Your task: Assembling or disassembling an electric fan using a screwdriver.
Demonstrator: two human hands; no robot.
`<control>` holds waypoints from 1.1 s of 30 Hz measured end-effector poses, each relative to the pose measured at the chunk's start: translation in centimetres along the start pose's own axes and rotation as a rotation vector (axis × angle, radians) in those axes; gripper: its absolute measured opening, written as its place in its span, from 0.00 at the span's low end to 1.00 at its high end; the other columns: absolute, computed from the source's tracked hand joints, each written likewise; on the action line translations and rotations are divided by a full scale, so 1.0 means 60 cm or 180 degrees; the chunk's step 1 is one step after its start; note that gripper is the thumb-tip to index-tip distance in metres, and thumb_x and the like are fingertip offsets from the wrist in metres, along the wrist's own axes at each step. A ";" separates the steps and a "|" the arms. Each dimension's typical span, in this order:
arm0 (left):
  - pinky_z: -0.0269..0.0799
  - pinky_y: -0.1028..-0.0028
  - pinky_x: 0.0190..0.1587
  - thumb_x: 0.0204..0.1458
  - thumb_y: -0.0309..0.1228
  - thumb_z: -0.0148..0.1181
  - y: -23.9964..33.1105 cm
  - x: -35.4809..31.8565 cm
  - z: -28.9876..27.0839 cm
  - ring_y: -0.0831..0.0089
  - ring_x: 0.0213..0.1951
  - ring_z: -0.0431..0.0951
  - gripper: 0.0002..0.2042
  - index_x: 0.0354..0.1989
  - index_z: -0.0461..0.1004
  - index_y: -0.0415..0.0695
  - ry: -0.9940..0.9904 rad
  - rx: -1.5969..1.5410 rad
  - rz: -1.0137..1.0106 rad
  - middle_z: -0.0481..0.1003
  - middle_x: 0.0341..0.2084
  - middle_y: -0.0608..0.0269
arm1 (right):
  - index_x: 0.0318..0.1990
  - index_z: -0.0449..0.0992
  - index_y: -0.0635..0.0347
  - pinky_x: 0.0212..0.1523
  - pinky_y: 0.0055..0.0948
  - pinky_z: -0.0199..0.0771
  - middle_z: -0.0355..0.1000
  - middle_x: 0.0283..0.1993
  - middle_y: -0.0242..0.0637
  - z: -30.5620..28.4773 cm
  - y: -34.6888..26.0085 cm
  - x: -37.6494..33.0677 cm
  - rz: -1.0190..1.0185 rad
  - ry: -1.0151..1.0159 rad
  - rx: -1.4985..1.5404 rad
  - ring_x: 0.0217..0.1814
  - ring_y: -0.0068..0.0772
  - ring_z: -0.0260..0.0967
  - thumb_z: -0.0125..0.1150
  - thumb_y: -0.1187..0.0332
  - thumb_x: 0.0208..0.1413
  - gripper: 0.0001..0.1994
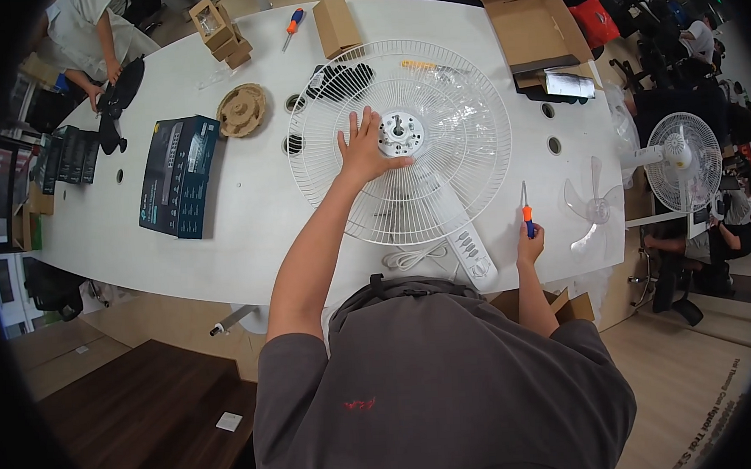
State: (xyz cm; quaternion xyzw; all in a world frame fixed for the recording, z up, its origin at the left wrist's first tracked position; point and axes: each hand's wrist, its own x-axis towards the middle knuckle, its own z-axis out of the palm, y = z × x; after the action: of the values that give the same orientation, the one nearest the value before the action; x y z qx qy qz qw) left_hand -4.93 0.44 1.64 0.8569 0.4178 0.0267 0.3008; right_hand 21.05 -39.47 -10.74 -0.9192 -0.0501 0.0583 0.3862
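My left hand (366,152) rests with fingers spread on the round white wire fan grille (327,199), beside the white hub plate (402,134) at its middle. In my right hand (530,243) is an orange and blue screwdriver (527,213), its shaft pointing away from me, apart from the grille. Beneath the grille, a white fan stand (472,255) with a row of buttons reaches toward me. A coiled white cord (412,257) lies beside it. The clear fan blade (598,210) lies flat on the right of the white table (274,240).
To the left stand a dark blue box (177,177) and a moulded pulp piece (242,111). Another screwdriver (293,26) and a cardboard box (337,27) lie at the back, an open carton (534,26) at back right. At far left, another person handles a black fan blade (120,97).
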 end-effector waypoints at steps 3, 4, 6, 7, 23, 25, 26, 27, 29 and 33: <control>0.25 0.40 0.70 0.23 0.72 0.72 -0.001 -0.001 0.001 0.51 0.76 0.31 0.71 0.74 0.46 0.39 0.0039 -0.0012 0.0004 0.39 0.76 0.51 | 0.50 0.73 0.65 0.51 0.36 0.69 0.74 0.44 0.42 -0.002 -0.012 0.010 -0.0364 0.0020 -0.0647 0.46 0.38 0.70 0.69 0.55 0.55 0.24; 0.25 0.40 0.70 0.23 0.72 0.72 0.000 -0.002 0.001 0.51 0.76 0.31 0.71 0.74 0.46 0.39 0.0032 -0.0013 0.0008 0.39 0.76 0.51 | 0.52 0.73 0.66 0.56 0.38 0.68 0.74 0.48 0.46 -0.002 -0.015 0.015 -0.0644 0.0095 -0.1088 0.52 0.42 0.69 0.70 0.55 0.54 0.26; 0.26 0.40 0.70 0.24 0.71 0.72 0.002 -0.002 -0.002 0.51 0.76 0.31 0.70 0.74 0.46 0.39 0.0003 0.0005 -0.0017 0.39 0.76 0.52 | 0.55 0.72 0.65 0.59 0.41 0.65 0.71 0.53 0.48 0.001 -0.037 0.011 -0.0901 0.0290 -0.1171 0.56 0.46 0.65 0.71 0.56 0.53 0.27; 0.26 0.40 0.70 0.24 0.71 0.72 0.003 -0.002 -0.002 0.51 0.76 0.31 0.70 0.74 0.46 0.39 0.0004 0.0005 -0.0016 0.39 0.76 0.52 | 0.57 0.71 0.64 0.62 0.44 0.63 0.68 0.59 0.50 0.003 -0.059 0.003 -0.1163 0.0484 -0.1249 0.61 0.51 0.62 0.71 0.56 0.53 0.29; 0.26 0.38 0.70 0.25 0.71 0.72 0.010 0.003 0.001 0.50 0.76 0.30 0.69 0.74 0.47 0.39 0.0008 0.0084 -0.0033 0.40 0.76 0.51 | 0.70 0.58 0.60 0.67 0.44 0.63 0.59 0.71 0.50 0.122 -0.274 -0.184 -0.2585 -0.1879 -0.0439 0.72 0.54 0.57 0.77 0.50 0.38 0.51; 0.26 0.38 0.70 0.26 0.70 0.73 0.009 0.003 0.003 0.49 0.76 0.31 0.68 0.73 0.48 0.39 0.0021 0.0055 -0.0023 0.40 0.76 0.51 | 0.69 0.60 0.58 0.61 0.44 0.71 0.65 0.67 0.47 0.128 -0.268 -0.183 -0.2736 -0.1523 -0.0535 0.67 0.50 0.65 0.76 0.51 0.39 0.48; 0.26 0.38 0.70 0.26 0.70 0.72 0.008 0.005 0.005 0.49 0.76 0.31 0.68 0.73 0.47 0.39 0.0039 0.0069 -0.0020 0.40 0.76 0.51 | 0.69 0.60 0.58 0.61 0.44 0.71 0.65 0.67 0.47 0.130 -0.264 -0.181 -0.2740 -0.1515 -0.0526 0.67 0.50 0.65 0.76 0.51 0.39 0.48; 0.26 0.38 0.70 0.26 0.70 0.72 0.007 0.006 0.006 0.49 0.76 0.30 0.68 0.73 0.47 0.39 0.0054 0.0084 -0.0016 0.40 0.76 0.51 | 0.68 0.61 0.57 0.57 0.43 0.74 0.67 0.65 0.46 0.127 -0.271 -0.184 -0.2597 -0.1552 -0.0655 0.63 0.50 0.68 0.75 0.51 0.39 0.47; 0.26 0.38 0.70 0.26 0.70 0.72 0.005 0.007 0.009 0.49 0.76 0.31 0.68 0.73 0.47 0.39 0.0058 0.0097 -0.0002 0.40 0.76 0.51 | 0.67 0.62 0.56 0.52 0.43 0.77 0.69 0.63 0.46 0.129 -0.272 -0.183 -0.2456 -0.1581 -0.0776 0.60 0.50 0.71 0.74 0.52 0.40 0.45; 0.27 0.37 0.70 0.26 0.70 0.72 0.002 0.005 0.009 0.49 0.76 0.31 0.69 0.73 0.47 0.39 0.0083 0.0090 0.0008 0.40 0.76 0.50 | 0.66 0.63 0.54 0.46 0.44 0.79 0.71 0.60 0.45 0.134 -0.269 -0.183 -0.2504 -0.1554 -0.0838 0.54 0.50 0.75 0.73 0.53 0.39 0.43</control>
State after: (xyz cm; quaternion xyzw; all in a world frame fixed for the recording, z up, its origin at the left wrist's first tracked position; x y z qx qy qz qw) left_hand -4.47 0.32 1.21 0.8612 0.4209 0.0324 0.2832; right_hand 8.28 -24.09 -4.02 -0.8311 -0.4902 0.1150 0.2362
